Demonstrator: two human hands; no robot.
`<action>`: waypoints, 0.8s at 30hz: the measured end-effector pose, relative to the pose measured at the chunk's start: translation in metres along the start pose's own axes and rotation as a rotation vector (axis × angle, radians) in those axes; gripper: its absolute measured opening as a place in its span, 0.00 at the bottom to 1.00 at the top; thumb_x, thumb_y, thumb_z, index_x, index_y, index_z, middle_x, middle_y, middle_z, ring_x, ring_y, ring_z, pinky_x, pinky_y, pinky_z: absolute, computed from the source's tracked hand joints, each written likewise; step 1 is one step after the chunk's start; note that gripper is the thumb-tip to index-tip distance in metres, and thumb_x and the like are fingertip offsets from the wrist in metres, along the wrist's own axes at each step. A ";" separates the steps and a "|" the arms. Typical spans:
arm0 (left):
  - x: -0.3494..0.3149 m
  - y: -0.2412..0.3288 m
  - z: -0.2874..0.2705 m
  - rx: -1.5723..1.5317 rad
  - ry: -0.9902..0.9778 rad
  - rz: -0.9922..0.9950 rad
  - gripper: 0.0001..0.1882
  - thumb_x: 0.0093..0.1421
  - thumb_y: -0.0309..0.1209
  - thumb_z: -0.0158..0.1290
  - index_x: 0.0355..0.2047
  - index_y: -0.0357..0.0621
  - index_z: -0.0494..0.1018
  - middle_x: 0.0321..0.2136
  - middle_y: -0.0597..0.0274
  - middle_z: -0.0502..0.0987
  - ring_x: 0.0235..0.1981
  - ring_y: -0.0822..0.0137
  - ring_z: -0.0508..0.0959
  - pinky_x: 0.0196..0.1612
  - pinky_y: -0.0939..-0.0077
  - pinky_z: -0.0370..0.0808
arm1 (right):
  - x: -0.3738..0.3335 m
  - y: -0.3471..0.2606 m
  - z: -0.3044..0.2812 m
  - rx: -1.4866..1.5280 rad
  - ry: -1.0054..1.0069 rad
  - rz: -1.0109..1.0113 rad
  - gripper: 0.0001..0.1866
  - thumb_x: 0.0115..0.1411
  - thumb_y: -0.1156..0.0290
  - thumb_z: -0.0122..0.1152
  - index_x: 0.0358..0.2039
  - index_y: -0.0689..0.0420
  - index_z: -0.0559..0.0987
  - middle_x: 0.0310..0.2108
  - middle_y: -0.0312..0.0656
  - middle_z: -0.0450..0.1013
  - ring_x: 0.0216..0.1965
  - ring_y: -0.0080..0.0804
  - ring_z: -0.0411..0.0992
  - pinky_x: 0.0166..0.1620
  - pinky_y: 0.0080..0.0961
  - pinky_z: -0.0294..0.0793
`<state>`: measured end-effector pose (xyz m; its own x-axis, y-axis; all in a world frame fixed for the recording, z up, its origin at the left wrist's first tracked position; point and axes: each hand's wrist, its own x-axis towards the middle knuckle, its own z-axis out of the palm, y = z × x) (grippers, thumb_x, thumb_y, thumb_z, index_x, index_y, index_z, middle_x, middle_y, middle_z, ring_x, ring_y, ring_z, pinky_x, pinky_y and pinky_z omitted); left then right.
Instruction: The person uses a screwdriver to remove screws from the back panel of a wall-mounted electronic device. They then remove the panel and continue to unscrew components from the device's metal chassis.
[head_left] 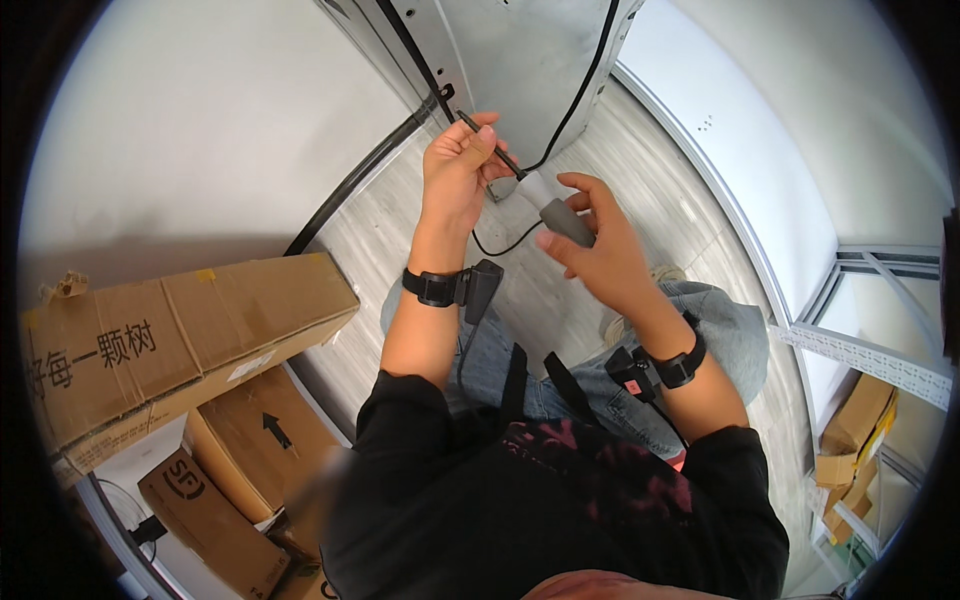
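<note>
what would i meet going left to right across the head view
Long cardboard box → left hand, fingers on the screwdriver's dark shaft → right hand at its grey grip → white perforated metal bar.

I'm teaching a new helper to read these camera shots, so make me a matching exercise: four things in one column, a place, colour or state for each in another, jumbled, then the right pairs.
Things
1. Left hand
2. Right hand
3. Long cardboard box
4. Jeans

Places, colours, states
A. pale blue
B. at the grey handle of the screwdriver
C. near the picture's left edge
D. fingers on the screwdriver's slim shaft

Right pairs: 1-D, 2-B, 3-C, 4-A
</note>
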<state>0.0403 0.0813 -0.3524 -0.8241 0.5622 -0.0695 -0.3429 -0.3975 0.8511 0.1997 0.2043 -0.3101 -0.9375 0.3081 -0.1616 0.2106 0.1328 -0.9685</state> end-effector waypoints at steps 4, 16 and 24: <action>-0.003 0.000 0.004 -0.084 -0.014 0.034 0.16 0.62 0.30 0.50 0.48 0.37 0.68 0.27 0.61 0.76 0.26 0.68 0.78 0.28 0.79 0.77 | 0.006 -0.017 -0.016 0.581 -0.255 0.397 0.29 0.51 0.70 0.63 0.54 0.56 0.63 0.36 0.44 0.69 0.31 0.30 0.72 0.34 0.24 0.70; -0.002 0.006 -0.002 0.010 0.080 -0.022 0.10 0.61 0.28 0.50 0.41 0.35 0.72 0.25 0.61 0.76 0.21 0.76 0.76 0.23 0.83 0.74 | 0.000 -0.001 0.005 0.218 0.056 0.098 0.28 0.51 0.72 0.63 0.52 0.57 0.64 0.33 0.38 0.63 0.34 0.26 0.67 0.28 0.20 0.70; -0.007 0.009 0.009 -0.082 0.067 -0.004 0.11 0.62 0.27 0.48 0.44 0.36 0.70 0.28 0.60 0.77 0.23 0.75 0.76 0.26 0.81 0.74 | 0.002 -0.005 -0.005 0.310 -0.108 0.202 0.26 0.52 0.70 0.62 0.51 0.58 0.65 0.31 0.39 0.67 0.31 0.24 0.69 0.22 0.20 0.69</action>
<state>0.0473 0.0804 -0.3393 -0.8501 0.5149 -0.1102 -0.3799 -0.4549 0.8054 0.1984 0.2086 -0.3044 -0.9131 0.1955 -0.3577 0.3156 -0.2163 -0.9239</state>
